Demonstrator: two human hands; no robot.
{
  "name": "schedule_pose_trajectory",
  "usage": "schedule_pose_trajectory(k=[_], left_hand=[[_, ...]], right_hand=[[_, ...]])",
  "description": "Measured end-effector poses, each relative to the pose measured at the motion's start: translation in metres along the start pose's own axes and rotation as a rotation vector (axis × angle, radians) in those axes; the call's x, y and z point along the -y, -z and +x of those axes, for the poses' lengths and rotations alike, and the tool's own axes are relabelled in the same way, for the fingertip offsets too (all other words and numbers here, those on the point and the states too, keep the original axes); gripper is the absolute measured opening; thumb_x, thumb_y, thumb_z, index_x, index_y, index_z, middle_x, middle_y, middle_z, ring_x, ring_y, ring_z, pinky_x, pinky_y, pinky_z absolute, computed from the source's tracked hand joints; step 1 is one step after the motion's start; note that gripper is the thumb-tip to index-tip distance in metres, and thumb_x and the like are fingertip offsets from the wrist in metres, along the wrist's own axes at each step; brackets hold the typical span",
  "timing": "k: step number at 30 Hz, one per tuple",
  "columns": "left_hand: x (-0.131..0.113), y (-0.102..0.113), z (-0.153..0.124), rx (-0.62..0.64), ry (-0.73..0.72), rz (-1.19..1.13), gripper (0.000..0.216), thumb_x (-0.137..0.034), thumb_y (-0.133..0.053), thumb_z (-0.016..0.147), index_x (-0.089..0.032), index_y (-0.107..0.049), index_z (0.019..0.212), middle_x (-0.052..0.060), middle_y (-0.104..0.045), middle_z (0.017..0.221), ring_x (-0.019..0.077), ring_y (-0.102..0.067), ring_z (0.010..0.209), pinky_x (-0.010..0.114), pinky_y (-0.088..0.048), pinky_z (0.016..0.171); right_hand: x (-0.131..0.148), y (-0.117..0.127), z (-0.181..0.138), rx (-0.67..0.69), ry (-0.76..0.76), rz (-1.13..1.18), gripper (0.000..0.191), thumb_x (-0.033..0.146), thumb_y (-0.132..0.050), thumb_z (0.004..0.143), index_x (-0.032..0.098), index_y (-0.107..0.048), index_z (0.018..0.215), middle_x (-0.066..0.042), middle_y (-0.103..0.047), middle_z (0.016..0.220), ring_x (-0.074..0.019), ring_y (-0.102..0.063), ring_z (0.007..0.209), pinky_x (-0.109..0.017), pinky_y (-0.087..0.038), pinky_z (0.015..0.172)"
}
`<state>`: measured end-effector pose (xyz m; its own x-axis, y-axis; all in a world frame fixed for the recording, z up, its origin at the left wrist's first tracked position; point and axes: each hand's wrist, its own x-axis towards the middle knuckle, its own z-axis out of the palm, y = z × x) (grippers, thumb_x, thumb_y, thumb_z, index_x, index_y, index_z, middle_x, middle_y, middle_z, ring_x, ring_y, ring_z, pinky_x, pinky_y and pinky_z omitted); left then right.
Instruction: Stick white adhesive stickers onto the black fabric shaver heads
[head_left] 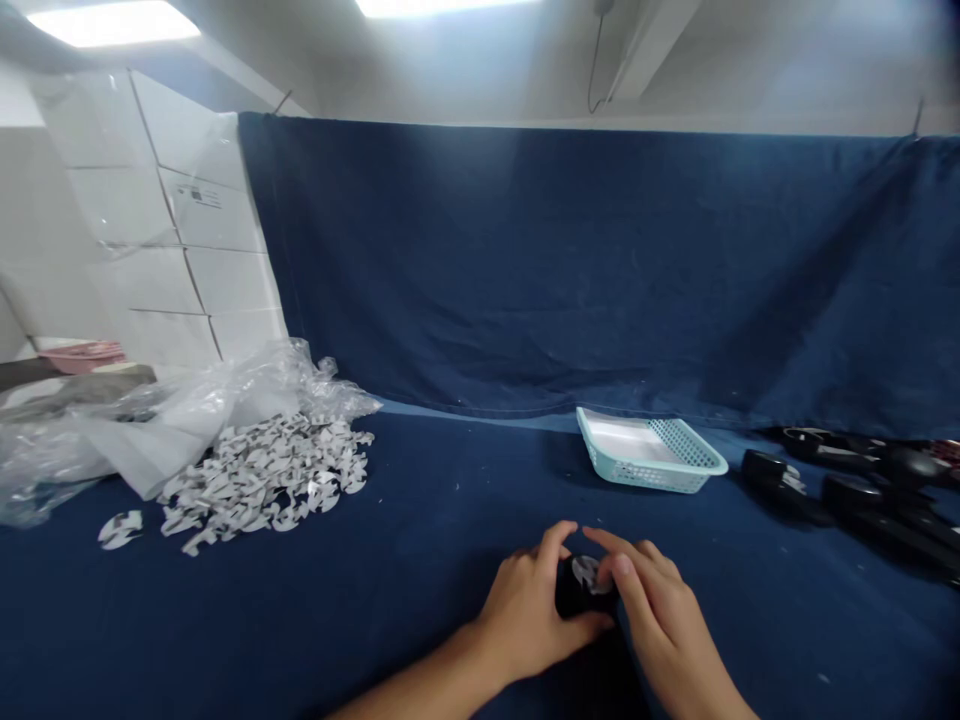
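Observation:
At the lower middle of the head view, my left hand [529,610] curls around a black round-ended part [571,598], thumb in front and fingers behind. On top of that part sits a thin grey-and-white cut piece [586,572]. My right hand [656,600] comes in from the right, its bent fingers and thumb at the right edge of this piece. The lower body of the black part lies in shadow between my wrists and is hard to make out. Similar grey-and-white pieces form a large pile [274,475] on the left.
A dark blue cloth [420,560] covers the table. A pale turquoise basket [652,475] with white sheet inside stands at the back right. Several black parts [862,495] lie farther right. Clear plastic bags [247,385] and white boxes [217,260] are at left; a blue curtain [525,270] hangs behind.

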<state>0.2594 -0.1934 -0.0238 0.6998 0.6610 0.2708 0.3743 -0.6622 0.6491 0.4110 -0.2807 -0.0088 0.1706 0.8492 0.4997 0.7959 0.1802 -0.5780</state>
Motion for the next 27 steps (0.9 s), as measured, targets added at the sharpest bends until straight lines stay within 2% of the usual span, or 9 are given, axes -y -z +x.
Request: schedule_pose_trajectory(k=[3,9,14,21,27], left_hand=[[0.002,-0.002,0.0,-0.012,-0.019,0.009,0.085,-0.044,-0.075,0.07,-0.028,-0.03,0.14,0.006,-0.066,0.119,0.0308,-0.067,0.102,0.045,-0.054,0.091],[0.003,-0.003,0.001,-0.009,-0.066,0.007,0.079,-0.044,-0.068,0.074,-0.022,-0.029,0.139,0.01,-0.066,0.12,0.0315,-0.067,0.103,0.045,-0.053,0.09],[0.002,-0.001,0.0,0.005,-0.027,0.011,0.087,-0.044,-0.073,0.071,-0.025,-0.026,0.141,0.006,-0.068,0.117,0.0319,-0.068,0.099,0.045,-0.054,0.087],[0.003,0.0,-0.003,-0.008,0.001,-0.02,0.094,-0.046,-0.077,0.068,-0.03,-0.025,0.144,0.005,-0.065,0.119,0.0303,-0.067,0.102,0.044,-0.053,0.09],[0.003,-0.002,-0.004,-0.037,-0.001,-0.003,0.09,-0.047,-0.074,0.069,-0.026,-0.027,0.143,0.008,-0.066,0.118,0.0303,-0.067,0.102,0.044,-0.053,0.09]], right_hand=[[0.003,-0.001,-0.001,0.047,0.04,0.045,0.036,0.04,-0.034,0.101,0.03,-0.063,0.12,-0.005,-0.07,0.112,-0.0243,-0.061,0.097,-0.044,-0.049,0.085],[0.001,-0.004,0.003,0.097,0.153,-0.07,0.036,0.036,-0.038,0.099,0.031,-0.052,0.133,-0.005,-0.068,0.108,-0.0249,-0.058,0.102,-0.047,-0.047,0.089],[-0.008,-0.005,0.007,0.052,0.069,-0.029,0.035,0.037,-0.035,0.1,0.031,-0.057,0.126,-0.005,-0.069,0.112,-0.0248,-0.059,0.102,-0.049,-0.047,0.091],[-0.006,-0.007,-0.002,-0.059,-0.108,0.154,0.04,0.044,-0.031,0.1,0.026,-0.064,0.114,-0.007,-0.069,0.113,-0.0238,-0.063,0.103,-0.043,-0.051,0.09],[0.005,-0.01,-0.006,0.011,0.01,0.118,0.037,0.041,-0.033,0.101,0.028,-0.061,0.121,-0.007,-0.069,0.113,-0.0241,-0.063,0.104,-0.046,-0.051,0.092]])
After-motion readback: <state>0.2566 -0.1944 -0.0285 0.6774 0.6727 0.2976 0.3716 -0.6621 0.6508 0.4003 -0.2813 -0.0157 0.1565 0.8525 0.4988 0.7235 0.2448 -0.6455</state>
